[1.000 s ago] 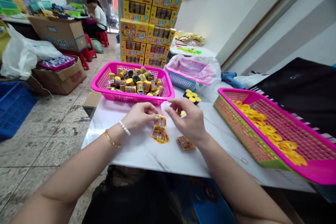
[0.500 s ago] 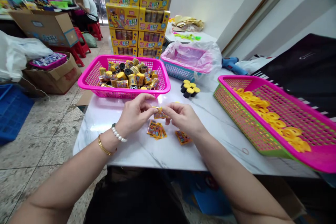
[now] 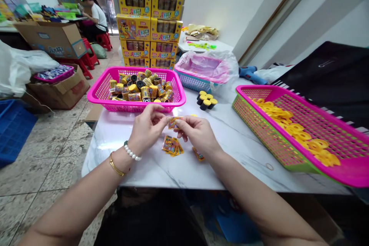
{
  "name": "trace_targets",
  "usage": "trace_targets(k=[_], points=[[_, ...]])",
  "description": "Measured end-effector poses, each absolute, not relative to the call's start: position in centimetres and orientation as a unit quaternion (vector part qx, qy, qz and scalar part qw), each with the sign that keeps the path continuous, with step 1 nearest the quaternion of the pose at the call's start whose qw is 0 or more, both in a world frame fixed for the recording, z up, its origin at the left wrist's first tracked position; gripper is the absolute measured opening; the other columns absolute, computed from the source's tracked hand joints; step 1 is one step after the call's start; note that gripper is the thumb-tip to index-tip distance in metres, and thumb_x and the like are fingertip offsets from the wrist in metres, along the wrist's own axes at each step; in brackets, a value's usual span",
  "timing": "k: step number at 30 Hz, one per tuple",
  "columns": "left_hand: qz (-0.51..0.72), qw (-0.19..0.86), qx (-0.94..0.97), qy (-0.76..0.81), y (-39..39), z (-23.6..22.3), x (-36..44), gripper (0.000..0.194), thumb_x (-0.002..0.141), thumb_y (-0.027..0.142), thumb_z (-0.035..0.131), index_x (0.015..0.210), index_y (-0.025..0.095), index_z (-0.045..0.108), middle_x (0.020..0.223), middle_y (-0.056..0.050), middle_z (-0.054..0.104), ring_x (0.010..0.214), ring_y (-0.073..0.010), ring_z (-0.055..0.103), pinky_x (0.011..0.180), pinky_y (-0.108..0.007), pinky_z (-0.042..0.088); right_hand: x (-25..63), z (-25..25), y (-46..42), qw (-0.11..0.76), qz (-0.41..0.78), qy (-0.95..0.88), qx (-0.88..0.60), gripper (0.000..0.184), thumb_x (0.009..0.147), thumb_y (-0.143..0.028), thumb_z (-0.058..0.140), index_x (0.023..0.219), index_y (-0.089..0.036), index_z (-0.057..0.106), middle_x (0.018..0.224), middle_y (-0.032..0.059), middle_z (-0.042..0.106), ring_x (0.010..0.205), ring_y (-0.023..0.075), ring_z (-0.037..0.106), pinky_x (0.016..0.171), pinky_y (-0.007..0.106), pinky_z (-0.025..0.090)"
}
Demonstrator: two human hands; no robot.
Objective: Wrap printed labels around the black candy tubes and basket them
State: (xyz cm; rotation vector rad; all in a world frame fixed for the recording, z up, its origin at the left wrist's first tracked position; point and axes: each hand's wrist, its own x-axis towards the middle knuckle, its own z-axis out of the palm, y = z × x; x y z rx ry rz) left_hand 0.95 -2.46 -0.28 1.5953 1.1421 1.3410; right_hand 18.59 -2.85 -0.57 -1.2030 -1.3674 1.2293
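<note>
My left hand and my right hand meet above the table, pinching a small yellow printed label between thumbs and fingers. The left fingertips are at its left edge, while the right thumb lies over its right part. Just below, a fanned pile of similar labels rests on the white marbled table. Another small pile of labels is partly covered by my right hand and wrist. Beyond the hands stand several black cylinders with yellow tops, grouped together.
A pink basket of wrapped cylinders stands at the back left. On the right is a pink and green basket holding yellow rings. Stacked yellow boxes rise behind. A rubber band lies nearby. Another person sits far left.
The label between my hands now faces the camera more fully, its printed side showing. My right hand has shifted slightly left and covers less of it. The view has tilted up a little.
</note>
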Motion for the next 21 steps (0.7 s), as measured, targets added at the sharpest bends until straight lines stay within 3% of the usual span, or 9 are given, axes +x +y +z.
trace_targets(k=[5,15,21], points=[[0.537,0.419,0.595,0.426,-3.1,0.4,1.4,0.029,0.085,0.041,0.066,0.070,0.015,0.063,0.061,0.001,0.058,0.055,-0.0090,0.047,0.053,-0.023,0.040,18.3,-1.0,-2.8,0.497,0.463,-0.554,-0.482,0.051,0.077,-0.065,0.072,0.067,-0.015,0.069,0.063,0.0043,0.069,0.048,0.0104,0.057,0.042,0.021,0.041],[0.555,0.469,0.532,0.435,-3.4,0.5,1.5,0.022,0.075,0.038,0.078,0.078,0.016,0.077,0.076,-0.006,0.074,0.069,-0.0157,0.064,0.068,-0.029,0.053,18.2,-1.1,-3.2,0.509,0.376,-0.614,-0.471,0.046,0.086,-0.060,0.066,0.067,-0.018,0.068,0.061,0.0022,0.066,0.050,0.0125,0.057,0.048,0.026,0.046],[0.546,0.427,0.556,0.460,-3.2,0.1,1.3,0.018,0.065,0.034,0.085,0.073,0.018,0.080,0.081,-0.005,0.069,0.074,-0.0146,0.062,0.066,-0.027,0.049,17.8,-2.1,-3.4,0.491,0.295,-0.681,-0.456,0.036,0.093,-0.048,0.061,0.072,-0.020,0.069,0.064,0.0014,0.065,0.058,0.0144,0.059,0.057,0.028,0.049]])
